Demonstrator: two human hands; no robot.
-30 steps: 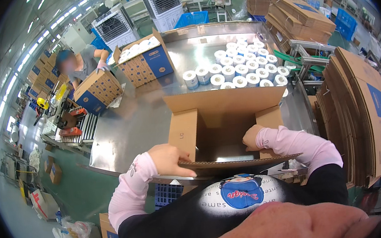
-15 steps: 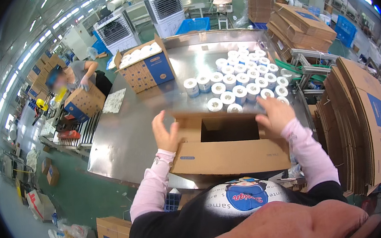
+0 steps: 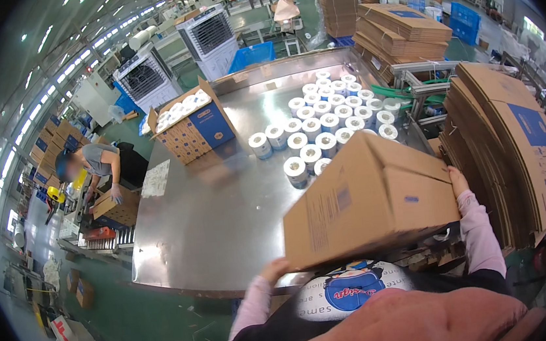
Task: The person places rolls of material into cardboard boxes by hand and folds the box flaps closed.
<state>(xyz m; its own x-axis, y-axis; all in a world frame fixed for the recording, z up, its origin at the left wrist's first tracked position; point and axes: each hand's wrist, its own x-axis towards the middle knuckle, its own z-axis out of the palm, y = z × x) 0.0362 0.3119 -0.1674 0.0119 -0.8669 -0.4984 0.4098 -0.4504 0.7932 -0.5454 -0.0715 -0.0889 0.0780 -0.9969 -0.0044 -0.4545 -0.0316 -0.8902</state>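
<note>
Steel-topped and broad, the table [image 3: 214, 242] has a tilted brown carton [image 3: 343, 219] over its near right part; white rolls [image 3: 311, 127] stand just beyond. The right hand [image 3: 459, 180] is clamped on the carton's right edge; the left hand [image 3: 275, 270] meets the lower left corner, fingers partly hidden, so its grip I cannot tell. Steady handling calls for both hands bearing on firm edges, not panels. Dark print [image 3: 344, 198] and a small blue mark [image 3: 412, 199] are too blurred to read
</note>
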